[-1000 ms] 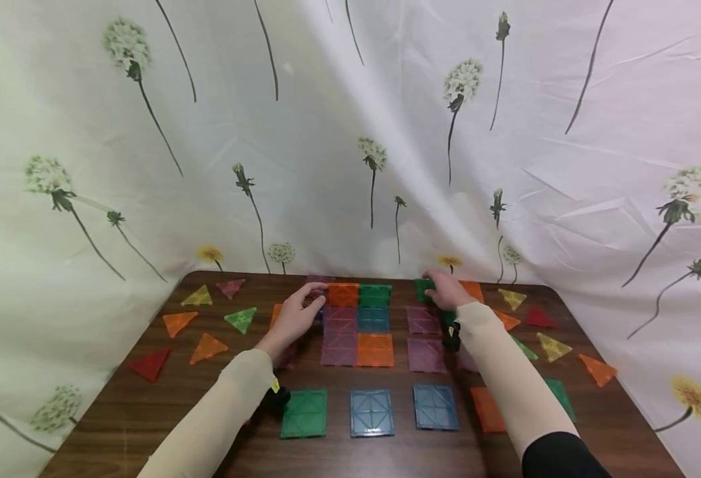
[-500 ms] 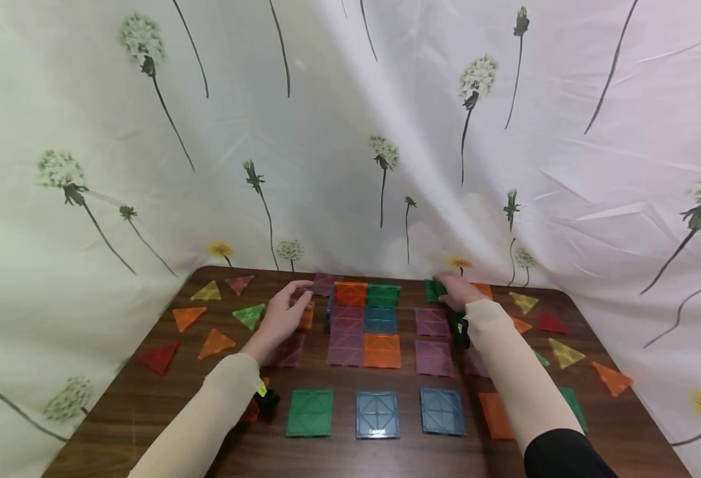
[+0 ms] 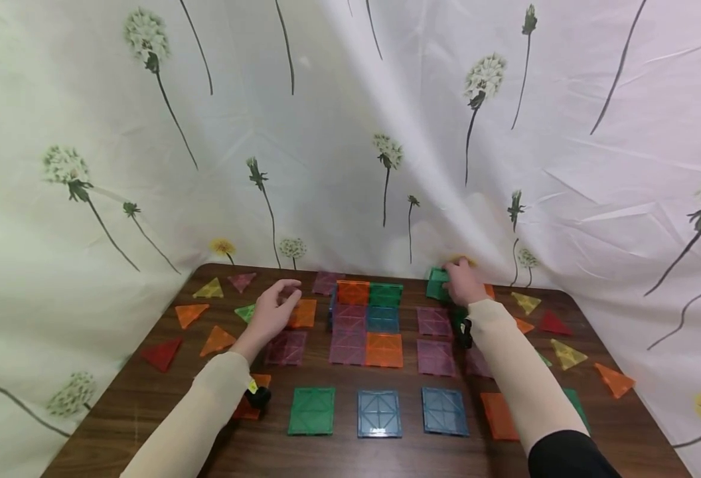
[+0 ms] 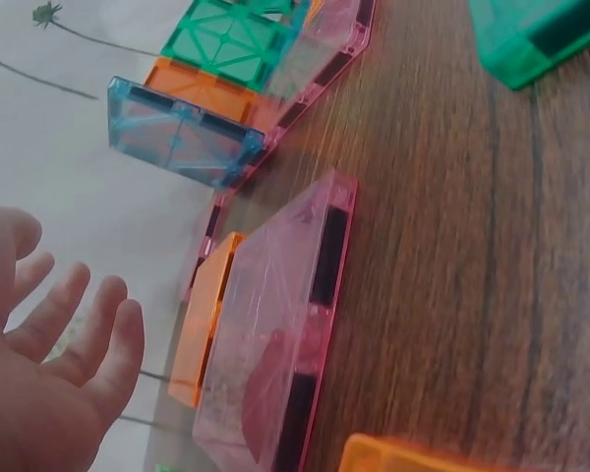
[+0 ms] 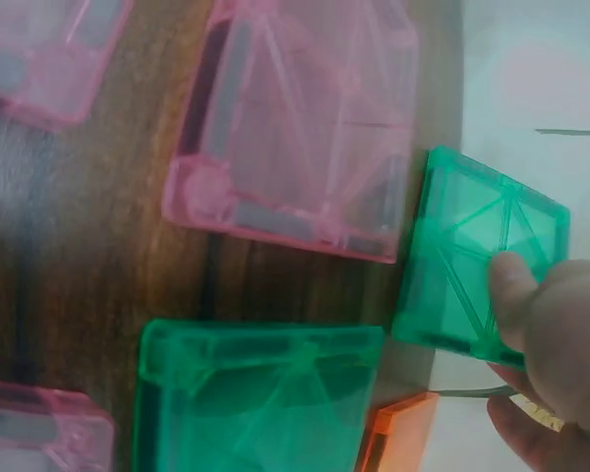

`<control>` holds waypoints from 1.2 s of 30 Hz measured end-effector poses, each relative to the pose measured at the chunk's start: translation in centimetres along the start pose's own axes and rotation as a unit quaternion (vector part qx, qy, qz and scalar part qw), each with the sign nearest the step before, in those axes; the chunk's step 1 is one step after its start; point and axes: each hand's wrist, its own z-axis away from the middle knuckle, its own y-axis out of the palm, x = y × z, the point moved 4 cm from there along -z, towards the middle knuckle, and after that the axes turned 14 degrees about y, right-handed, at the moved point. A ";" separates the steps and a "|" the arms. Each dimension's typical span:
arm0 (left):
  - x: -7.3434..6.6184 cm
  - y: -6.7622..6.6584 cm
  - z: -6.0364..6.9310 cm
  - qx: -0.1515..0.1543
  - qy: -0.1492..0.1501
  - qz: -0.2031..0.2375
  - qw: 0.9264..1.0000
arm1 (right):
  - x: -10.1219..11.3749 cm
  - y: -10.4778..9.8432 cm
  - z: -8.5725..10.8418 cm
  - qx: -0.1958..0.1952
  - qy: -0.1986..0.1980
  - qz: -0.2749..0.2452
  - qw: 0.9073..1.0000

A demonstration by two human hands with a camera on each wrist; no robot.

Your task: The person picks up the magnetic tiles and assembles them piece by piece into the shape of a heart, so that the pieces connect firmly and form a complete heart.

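Against flowered cloth (image 3: 320, 166), behind brown bench (image 3: 326, 458): pinching green tile (image 3: 436, 284) between fingers of right hand (image 3: 465, 284), right of frame centre.
Holding nothing in relaxed left hand (image 3: 269, 315); could topple upright orange tile (image 3: 352, 292), near frame centre, if swung across low.

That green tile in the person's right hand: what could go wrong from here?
It could slip or twist: the right hand pinches the green tile near one edge, with the thumb on its face.

If it is brought to the joined block, a bump might topple the standing orange tile or standing green tile at the back.

The right sleeve crosses above loose tiles and might drag one.
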 end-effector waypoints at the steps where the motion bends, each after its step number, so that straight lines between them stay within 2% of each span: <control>1: 0.1 0.0 0.0 -0.001 0.001 0.002 1.000 | -0.1 -0.2 0.0 -0.012 0.000 -0.011 1.000; 6: 0.6 -0.3 -0.2 -0.006 0.006 -0.005 1.000 | 0.4 -1.4 0.3 -0.034 -0.012 -0.046 0.998; 13: 0.7 -0.2 -1.3 -0.011 0.014 -0.033 0.999 | 2.1 -3.2 1.9 -0.030 -0.025 -0.036 0.999; 19: 0.7 0.4 -2.4 0.005 0.007 -0.052 0.999 | 2.8 -4.3 4.0 -0.053 -0.026 -0.035 0.998; 23: 1.1 0.9 -3.1 0.017 -0.001 -0.051 0.999 | 3.3 -4.8 5.3 -0.059 -0.025 -0.054 0.996; 30: 2.4 1.8 -4.5 0.048 -0.007 -0.041 0.998 | 5.5 -4.7 7.5 -0.014 -0.010 -0.104 0.994; 36: 3.0 2.2 -5.7 0.075 0.003 -0.072 0.995 | 7.6 -4.1 8.7 -0.001 -0.014 -0.105 0.994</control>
